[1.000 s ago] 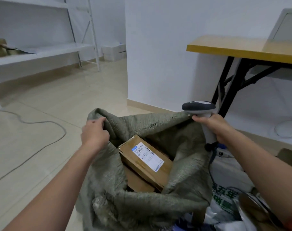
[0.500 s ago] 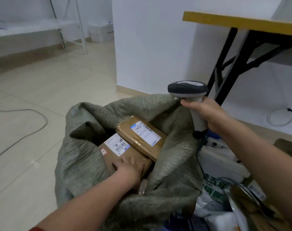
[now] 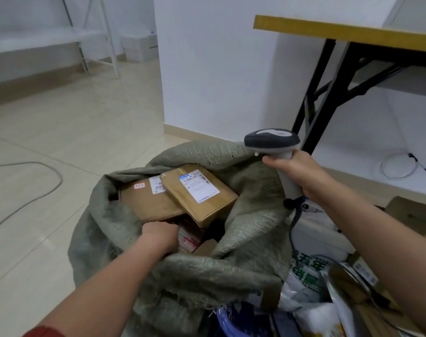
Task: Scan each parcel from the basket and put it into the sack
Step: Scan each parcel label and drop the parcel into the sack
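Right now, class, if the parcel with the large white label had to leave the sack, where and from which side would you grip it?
Probably its near right end, from above right: the labelled parcel lies tilted, that edge standing free, its left side overlapping the flat box, the left hand filling the near left of the sack. The right hand holds the scanner.

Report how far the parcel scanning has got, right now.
Done: two labelled brown boxes, the upper box and the lower box, lie in the sack, with more beneath. In hand: the left hand is inside the sack at the lower box's edge, fingers hidden; the right hand grips the scanner. Left: bagged parcels wait in the basket.
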